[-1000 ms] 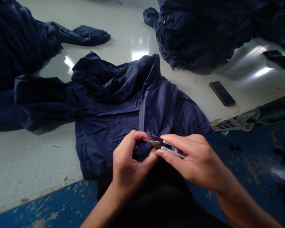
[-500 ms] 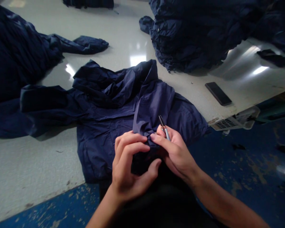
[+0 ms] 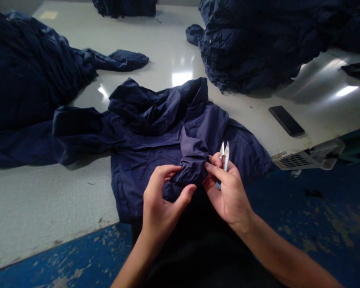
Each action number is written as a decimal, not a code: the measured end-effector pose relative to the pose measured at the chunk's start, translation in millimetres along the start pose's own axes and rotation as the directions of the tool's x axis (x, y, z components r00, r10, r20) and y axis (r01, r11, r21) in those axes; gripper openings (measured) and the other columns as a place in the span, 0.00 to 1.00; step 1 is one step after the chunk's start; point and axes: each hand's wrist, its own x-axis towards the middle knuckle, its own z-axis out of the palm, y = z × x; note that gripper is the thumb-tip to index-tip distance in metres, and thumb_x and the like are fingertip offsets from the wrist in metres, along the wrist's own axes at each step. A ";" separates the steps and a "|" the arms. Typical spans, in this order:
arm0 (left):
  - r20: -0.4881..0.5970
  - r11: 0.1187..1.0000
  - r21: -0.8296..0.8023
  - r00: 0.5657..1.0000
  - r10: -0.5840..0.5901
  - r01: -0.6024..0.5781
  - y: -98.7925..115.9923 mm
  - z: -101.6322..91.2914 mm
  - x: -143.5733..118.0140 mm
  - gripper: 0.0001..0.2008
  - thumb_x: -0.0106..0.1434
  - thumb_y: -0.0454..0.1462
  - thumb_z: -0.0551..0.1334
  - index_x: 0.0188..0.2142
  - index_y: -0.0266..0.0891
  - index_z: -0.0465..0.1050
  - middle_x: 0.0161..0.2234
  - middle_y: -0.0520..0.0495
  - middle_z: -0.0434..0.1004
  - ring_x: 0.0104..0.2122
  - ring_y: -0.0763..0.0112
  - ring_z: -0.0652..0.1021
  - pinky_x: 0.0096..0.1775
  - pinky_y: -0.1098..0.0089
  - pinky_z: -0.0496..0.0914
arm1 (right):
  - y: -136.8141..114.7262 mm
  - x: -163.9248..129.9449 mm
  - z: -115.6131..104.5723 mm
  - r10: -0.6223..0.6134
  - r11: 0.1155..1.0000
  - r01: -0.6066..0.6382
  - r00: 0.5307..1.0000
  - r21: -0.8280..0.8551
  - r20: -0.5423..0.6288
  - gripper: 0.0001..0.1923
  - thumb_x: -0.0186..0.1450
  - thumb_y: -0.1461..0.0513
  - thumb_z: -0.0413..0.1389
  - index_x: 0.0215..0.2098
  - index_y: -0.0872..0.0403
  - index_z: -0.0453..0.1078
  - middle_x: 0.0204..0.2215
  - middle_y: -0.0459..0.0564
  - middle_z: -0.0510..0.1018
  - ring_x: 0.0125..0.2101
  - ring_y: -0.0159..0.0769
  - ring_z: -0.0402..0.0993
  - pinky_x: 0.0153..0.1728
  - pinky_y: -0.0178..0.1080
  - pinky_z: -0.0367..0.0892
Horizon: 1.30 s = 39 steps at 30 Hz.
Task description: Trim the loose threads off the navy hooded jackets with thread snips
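White and shiny, the bench (image 3: pixel 42 200) holds a blue jacket (image 3: pixel 156 132) near its front edge. Both hands pinch a bunched-up bit of the jacket. The left hand (image 3: pixel 162 204) grips it with its fingers. The right hand (image 3: pixel 228 192) also holds small scissors (image 3: pixel 224 158), blades up, handle hidden in the palm. Dark cloth piles (image 3: pixel 258 40) are cut off at the top. A phone (image 3: pixel 286 121) lies off to the right.

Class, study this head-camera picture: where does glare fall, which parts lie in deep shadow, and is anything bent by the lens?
Head view: bright glare patches sit on the glossy white table, beside the phone too; the dark garment heaps lose their detail in shadow; the table edges bow from wide-angle distortion; the left hand, right hand, snips and navy jacket look sharp.
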 end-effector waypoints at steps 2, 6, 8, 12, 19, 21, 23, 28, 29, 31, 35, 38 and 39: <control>0.062 0.998 -0.012 0.996 -0.058 0.059 3.1 -0.5 0.6 0.16 0.66 0.41 0.72 0.51 0.43 0.76 0.44 0.48 0.83 0.43 0.63 0.83 0.44 0.66 0.77 | 1.4 0.8 -0.9 0.007 1.000 -0.007 1.000 0.005 -0.002 0.24 0.54 0.66 0.71 0.29 0.50 0.56 0.28 0.38 0.65 0.26 0.27 0.65 0.27 0.28 0.66; 0.022 0.995 -0.070 0.997 -0.070 0.071 2.4 3.3 -1.5 0.12 0.65 0.36 0.70 0.49 0.43 0.78 0.40 0.49 0.83 0.37 0.65 0.82 0.42 0.66 0.77 | -2.8 -0.2 -9.2 -0.006 1.000 0.006 1.000 -0.002 0.005 0.19 0.57 0.65 0.68 0.30 0.50 0.60 0.30 0.40 0.66 0.29 0.30 0.67 0.30 0.31 0.69; -0.004 0.995 -0.098 1.000 -0.031 0.030 0.4 6.2 -2.6 0.14 0.64 0.32 0.69 0.49 0.43 0.77 0.42 0.48 0.80 0.40 0.64 0.81 0.45 0.65 0.76 | -9.3 -1.8 -16.7 -0.108 0.988 0.110 0.994 -0.107 0.027 0.16 0.63 0.60 0.67 0.32 0.50 0.62 0.32 0.42 0.66 0.30 0.31 0.67 0.30 0.32 0.70; -0.077 0.976 -0.188 0.993 0.094 -0.107 2.6 11.7 -4.0 0.21 0.60 0.28 0.68 0.51 0.44 0.72 0.46 0.46 0.74 0.47 0.62 0.77 0.48 0.64 0.75 | -21.5 -5.7 -27.0 -0.220 0.858 0.271 0.962 -0.437 0.163 0.22 0.63 0.58 0.71 0.32 0.49 0.59 0.30 0.40 0.62 0.28 0.29 0.61 0.30 0.31 0.69; -0.023 0.869 -0.472 0.984 -0.178 0.146 3.7 12.5 -1.6 0.16 0.67 0.39 0.70 0.52 0.44 0.72 0.45 0.46 0.78 0.42 0.66 0.80 0.43 0.69 0.76 | -11.3 -3.9 -29.0 -0.118 0.918 0.165 0.982 -0.361 0.149 0.26 0.64 0.55 0.70 0.31 0.48 0.54 0.30 0.39 0.58 0.27 0.31 0.63 0.25 0.34 0.72; 0.132 0.816 -0.508 0.961 -0.242 0.275 -0.4 10.4 2.4 0.08 0.69 0.41 0.68 0.45 0.42 0.76 0.38 0.48 0.78 0.35 0.69 0.79 0.37 0.71 0.74 | -12.9 -2.9 -33.9 -0.134 0.869 0.186 0.980 -0.458 0.144 0.25 0.65 0.55 0.70 0.32 0.48 0.55 0.30 0.39 0.60 0.27 0.31 0.65 0.24 0.34 0.70; 0.206 0.802 -0.499 0.944 -0.257 0.327 -1.4 9.0 6.0 0.06 0.71 0.40 0.66 0.41 0.40 0.77 0.34 0.50 0.78 0.32 0.70 0.77 0.34 0.72 0.72 | -19.3 -5.1 -38.9 -0.253 0.711 0.293 0.955 -0.639 0.156 0.22 0.65 0.56 0.70 0.32 0.49 0.58 0.28 0.39 0.63 0.24 0.29 0.62 0.23 0.33 0.67; -0.003 0.948 -0.314 0.999 -0.049 0.045 10.5 13.5 4.5 0.03 0.71 0.33 0.63 0.42 0.41 0.75 0.39 0.50 0.77 0.39 0.69 0.78 0.41 0.71 0.75 | -32.0 -27.8 -39.5 -0.505 0.387 0.572 0.788 -0.723 0.353 0.25 0.63 0.61 0.71 0.29 0.49 0.56 0.33 0.43 0.72 0.27 0.28 0.66 0.28 0.34 0.65; -0.014 0.963 -0.263 0.998 0.056 -0.058 12.7 15.3 2.6 0.04 0.70 0.31 0.63 0.43 0.41 0.74 0.41 0.49 0.77 0.42 0.68 0.79 0.44 0.70 0.76 | -30.8 -32.0 -38.4 -0.478 0.373 0.592 0.782 -0.714 0.399 0.24 0.63 0.62 0.71 0.30 0.49 0.56 0.37 0.44 0.76 0.29 0.30 0.70 0.30 0.35 0.67; -0.017 0.957 -0.137 0.967 0.254 -0.254 14.5 19.0 -1.2 0.09 0.70 0.28 0.63 0.46 0.41 0.74 0.44 0.48 0.80 0.46 0.66 0.80 0.50 0.67 0.76 | -26.0 -35.3 -37.0 -0.458 0.342 0.608 0.774 -0.717 0.438 0.21 0.64 0.66 0.68 0.29 0.50 0.57 0.41 0.47 0.80 0.34 0.33 0.75 0.35 0.37 0.69; -0.060 0.944 0.113 0.947 0.316 -0.308 7.8 26.1 -3.9 0.12 0.70 0.27 0.64 0.50 0.40 0.75 0.42 0.49 0.84 0.41 0.70 0.83 0.49 0.72 0.76 | -20.9 -21.9 -37.7 -0.507 0.546 0.482 0.841 -0.685 0.188 0.21 0.62 0.70 0.64 0.25 0.50 0.56 0.32 0.46 0.81 0.36 0.37 0.79 0.39 0.37 0.69; -0.075 0.985 0.087 0.985 0.158 -0.151 -0.1 31.6 0.1 0.09 0.70 0.31 0.65 0.49 0.39 0.78 0.40 0.49 0.83 0.35 0.71 0.82 0.42 0.72 0.77 | -22.7 -8.5 -35.0 -0.243 0.893 0.217 0.970 -0.394 -0.018 0.21 0.55 0.69 0.67 0.24 0.51 0.55 0.28 0.43 0.79 0.28 0.31 0.72 0.31 0.33 0.65; -0.063 0.996 0.032 0.995 0.081 -0.079 -2.2 33.4 2.6 0.08 0.70 0.32 0.65 0.48 0.39 0.79 0.39 0.49 0.83 0.35 0.70 0.82 0.41 0.71 0.77 | -23.0 -5.6 -33.4 -0.132 0.955 0.119 0.991 -0.271 -0.030 0.22 0.53 0.69 0.67 0.24 0.51 0.55 0.27 0.41 0.78 0.26 0.29 0.70 0.29 0.31 0.64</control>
